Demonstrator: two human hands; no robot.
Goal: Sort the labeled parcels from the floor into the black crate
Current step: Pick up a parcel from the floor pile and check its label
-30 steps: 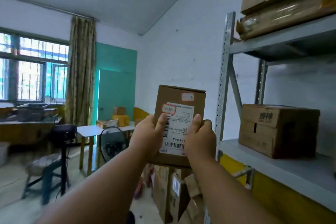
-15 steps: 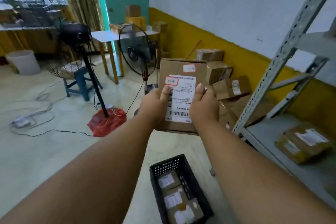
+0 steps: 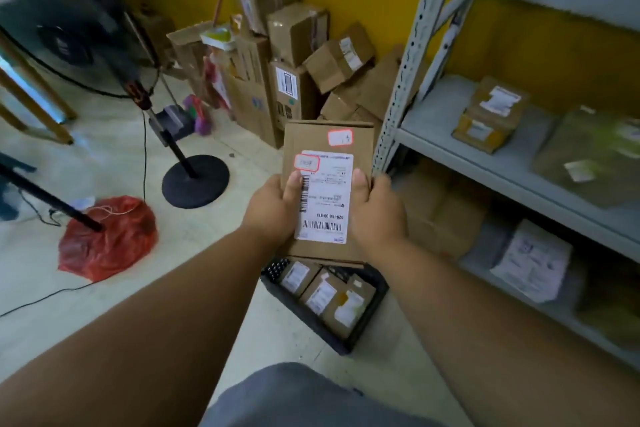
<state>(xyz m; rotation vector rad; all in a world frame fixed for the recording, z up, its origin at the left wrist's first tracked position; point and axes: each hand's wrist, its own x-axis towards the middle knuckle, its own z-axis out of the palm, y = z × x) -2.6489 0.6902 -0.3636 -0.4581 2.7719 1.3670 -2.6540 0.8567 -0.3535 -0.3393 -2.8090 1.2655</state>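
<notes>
Hands, left (image 3: 273, 208) and right (image 3: 375, 210), grip parcel (image 3: 327, 163) above crate (image 3: 372, 315), beside shelf (image 3: 450, 146).

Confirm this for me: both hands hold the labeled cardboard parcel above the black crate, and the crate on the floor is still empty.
Not quite. The left hand and right hand do hold the labeled parcel above the black crate, but the crate is not empty: the head view shows at least three labeled parcels already lying in it.
</notes>
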